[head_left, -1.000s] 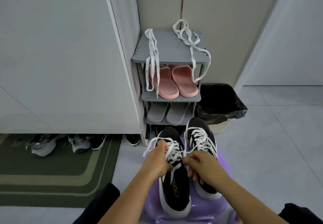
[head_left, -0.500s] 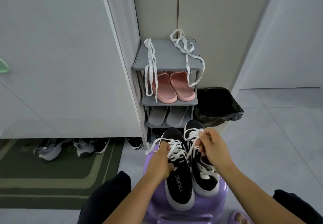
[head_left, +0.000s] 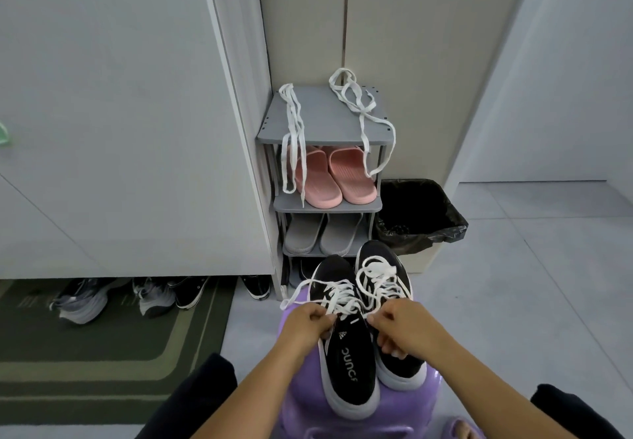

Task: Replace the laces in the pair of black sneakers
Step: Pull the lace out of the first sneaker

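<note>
While both hands work at its tongue, the left sneaker (head_left: 346, 363) lies down the middle of the stool (head_left: 301, 387), its heel over the near edge. The right sneaker (head_left: 378, 255) lies touching it toward the stool's right edge, toes further out. The left hand (head_left: 308, 327) pinches one end of the white lace (head_left: 337, 296) and the right hand (head_left: 407, 330) pinches the other, fingers curled, the two ends drawn apart over the top eyelets.

The step looks like finishing this sneaker: the lace is crossed through every row, so the next move probably calls for even tension on both ends and then a knot. The right sneaker's lace sits slack and untied (it likely needs the same).

On the rack (head_left: 325, 130), the top shelf carries two loose laces (head_left: 293, 120), which hang over its front edge; whether they are the old pair cannot be told. The shelf below holds pink slippers (head_left: 318, 181), the next grey slippers (head_left: 322, 233), and the lowest something dark, mostly hidden. Just right of the rack, the bin (head_left: 455, 224) has a black liner, and its contents cannot be made out.
</note>
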The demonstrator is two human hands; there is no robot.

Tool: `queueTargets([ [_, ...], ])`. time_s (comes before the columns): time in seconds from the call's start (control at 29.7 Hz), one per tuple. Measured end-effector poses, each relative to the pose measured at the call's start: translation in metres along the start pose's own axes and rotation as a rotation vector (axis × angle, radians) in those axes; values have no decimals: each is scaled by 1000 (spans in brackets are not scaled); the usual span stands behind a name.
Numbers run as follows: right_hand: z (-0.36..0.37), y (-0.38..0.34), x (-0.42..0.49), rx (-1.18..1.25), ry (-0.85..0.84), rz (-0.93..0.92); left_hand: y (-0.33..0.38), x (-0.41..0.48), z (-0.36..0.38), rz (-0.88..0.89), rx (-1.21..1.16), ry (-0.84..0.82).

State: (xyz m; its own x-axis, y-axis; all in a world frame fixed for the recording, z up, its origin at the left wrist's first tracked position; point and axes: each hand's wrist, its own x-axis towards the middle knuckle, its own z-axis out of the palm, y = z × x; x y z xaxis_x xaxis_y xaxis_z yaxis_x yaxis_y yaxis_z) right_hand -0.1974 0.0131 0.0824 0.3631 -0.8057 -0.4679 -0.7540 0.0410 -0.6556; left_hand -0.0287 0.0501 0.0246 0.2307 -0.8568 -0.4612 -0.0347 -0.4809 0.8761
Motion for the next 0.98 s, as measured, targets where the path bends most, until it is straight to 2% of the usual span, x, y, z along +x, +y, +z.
queueTargets([
  [0.1, 12, -2, 6, -26, 50, 13, -1, 3, 3, 22, 36, 0],
  [0.27, 18, -4, 7, 269, 113, 86, -3, 6, 13, 22, 81, 48],
  [0.37, 21, -4, 9, 278, 160, 106, -1, 9, 19, 4, 98, 118],
  [0.47, 24, -4, 11, 225, 222, 99, 0, 8, 22, 4, 82, 162],
  [0.64, 29, -9, 9, -188, 293, -40, 8, 5, 14, 19, 75, 173],
  [0.74, 32, -11, 11, -262, 322, -131, 13, 5, 11, 28, -22, 143],
  [0.98, 25, -15, 17, -247, 305, -52, 28, 11, 1, -249, -407, 72],
])
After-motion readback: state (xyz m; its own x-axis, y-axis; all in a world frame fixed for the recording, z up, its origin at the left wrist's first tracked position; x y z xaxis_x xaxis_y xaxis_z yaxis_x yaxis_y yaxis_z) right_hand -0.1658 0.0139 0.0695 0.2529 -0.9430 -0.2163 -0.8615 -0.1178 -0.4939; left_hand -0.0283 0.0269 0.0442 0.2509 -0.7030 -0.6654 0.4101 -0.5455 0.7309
